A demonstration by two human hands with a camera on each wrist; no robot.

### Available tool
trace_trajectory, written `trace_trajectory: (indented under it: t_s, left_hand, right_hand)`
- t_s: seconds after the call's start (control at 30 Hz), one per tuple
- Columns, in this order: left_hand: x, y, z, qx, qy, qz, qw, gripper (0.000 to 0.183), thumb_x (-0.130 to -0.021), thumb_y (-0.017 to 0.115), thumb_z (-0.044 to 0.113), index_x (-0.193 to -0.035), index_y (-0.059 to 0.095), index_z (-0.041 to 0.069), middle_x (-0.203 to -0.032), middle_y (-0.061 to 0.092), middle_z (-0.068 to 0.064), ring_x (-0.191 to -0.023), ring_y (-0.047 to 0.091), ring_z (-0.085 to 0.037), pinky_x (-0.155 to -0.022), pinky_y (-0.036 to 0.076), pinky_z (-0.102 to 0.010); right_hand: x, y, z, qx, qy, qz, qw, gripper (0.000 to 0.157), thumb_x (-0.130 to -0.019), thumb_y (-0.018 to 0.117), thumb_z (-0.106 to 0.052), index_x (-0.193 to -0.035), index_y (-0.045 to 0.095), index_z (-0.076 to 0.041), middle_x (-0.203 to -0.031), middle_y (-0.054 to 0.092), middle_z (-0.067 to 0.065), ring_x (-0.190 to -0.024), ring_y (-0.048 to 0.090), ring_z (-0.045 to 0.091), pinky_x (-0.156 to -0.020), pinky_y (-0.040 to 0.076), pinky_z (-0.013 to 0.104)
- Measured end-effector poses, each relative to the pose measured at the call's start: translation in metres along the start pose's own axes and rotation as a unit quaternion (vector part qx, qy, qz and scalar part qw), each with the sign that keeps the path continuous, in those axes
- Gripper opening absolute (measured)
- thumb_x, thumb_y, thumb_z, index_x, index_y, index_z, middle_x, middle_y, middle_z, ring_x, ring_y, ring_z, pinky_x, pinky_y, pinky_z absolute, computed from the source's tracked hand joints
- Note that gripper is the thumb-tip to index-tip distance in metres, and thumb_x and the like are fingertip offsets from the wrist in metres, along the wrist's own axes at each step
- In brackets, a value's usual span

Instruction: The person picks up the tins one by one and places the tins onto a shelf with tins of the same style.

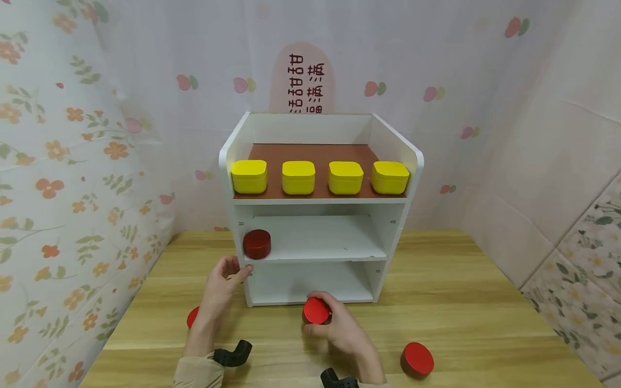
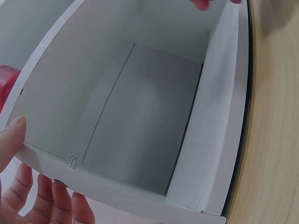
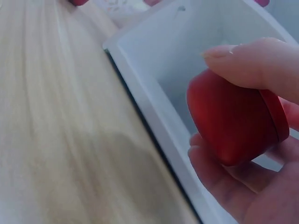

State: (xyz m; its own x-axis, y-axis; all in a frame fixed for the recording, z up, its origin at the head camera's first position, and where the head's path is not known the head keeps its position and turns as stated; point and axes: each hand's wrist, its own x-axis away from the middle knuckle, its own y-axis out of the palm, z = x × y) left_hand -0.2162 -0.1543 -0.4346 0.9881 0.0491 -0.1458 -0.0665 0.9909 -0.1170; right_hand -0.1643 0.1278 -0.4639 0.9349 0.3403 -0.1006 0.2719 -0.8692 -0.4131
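Observation:
A small white shelf unit (image 1: 317, 260) stands on the table. My left hand (image 1: 218, 288) holds its left side panel, with the thumb (image 2: 10, 140) at the front edge and the fingers (image 2: 60, 200) on the outer side. My right hand (image 1: 342, 328) grips a round red tin (image 1: 316, 311) between thumb and fingers, in front of the bottom compartment. In the right wrist view this tin (image 3: 231, 116) is tilted, its lid seam toward the palm. Another red tin (image 1: 257, 244) sits at the left end of the middle shelf.
Several yellow lidded boxes (image 1: 298, 178) stand in a row on the brown top shelf. One red tin (image 1: 417, 359) is on the wooden table at the right. Another red tin (image 1: 192, 317) is partly hidden by my left forearm. Patterned curtains (image 1: 436, 134) hang behind.

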Motion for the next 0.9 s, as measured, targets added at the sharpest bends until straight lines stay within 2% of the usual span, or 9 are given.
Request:
trace_trajectory:
  t_s: [0.17,0.47,0.73,0.9]
  left_hand:
    - [-0.001,0.002,-0.001,0.011,0.003,-0.006,0.9999,0.036,-0.091,0.072,0.018,-0.116,0.052,0.002,-0.106,0.054,-0.012,-0.101,0.048,-0.020,-0.082,0.043,-0.024]
    - [-0.001,0.002,0.000,0.021,0.008,-0.006,0.9997,0.035,-0.091,0.071,0.017,-0.114,0.050,0.001,-0.105,0.053,-0.011,-0.101,0.048,-0.020,-0.083,0.043,-0.024]
    - [0.000,0.000,-0.001,0.016,0.007,0.000,0.9998,0.033,-0.091,0.071,0.015,-0.113,0.051,0.001,-0.104,0.053,-0.012,-0.100,0.048,-0.020,-0.082,0.043,-0.024]
    - [0.000,0.000,-0.002,0.014,0.007,0.001,0.9999,0.034,-0.091,0.071,0.016,-0.114,0.051,0.001,-0.105,0.054,-0.011,-0.100,0.049,-0.019,-0.081,0.043,-0.024]
  right_hand:
    - [0.001,-0.006,-0.015,0.012,-0.020,0.020,1.000,0.061,-0.076,0.082,-0.007,-0.130,0.054,-0.006,-0.118,0.058,0.006,-0.103,0.054,0.024,-0.082,0.049,0.032]
    - [-0.003,-0.026,-0.065,0.080,-0.077,0.029,0.993,0.059,-0.078,0.082,-0.010,-0.130,0.055,-0.011,-0.115,0.060,0.000,-0.101,0.056,0.019,-0.084,0.050,0.032]
    - [-0.016,-0.038,-0.105,0.119,-0.099,0.019,0.988,0.058,-0.080,0.081,-0.011,-0.132,0.054,-0.012,-0.120,0.058,-0.001,-0.101,0.057,0.015,-0.083,0.051,0.034]
    - [-0.031,-0.043,-0.119,0.125,-0.093,0.024,0.988,0.061,-0.080,0.081,-0.011,-0.134,0.053,-0.010,-0.124,0.057,-0.001,-0.105,0.055,0.018,-0.084,0.051,0.037]
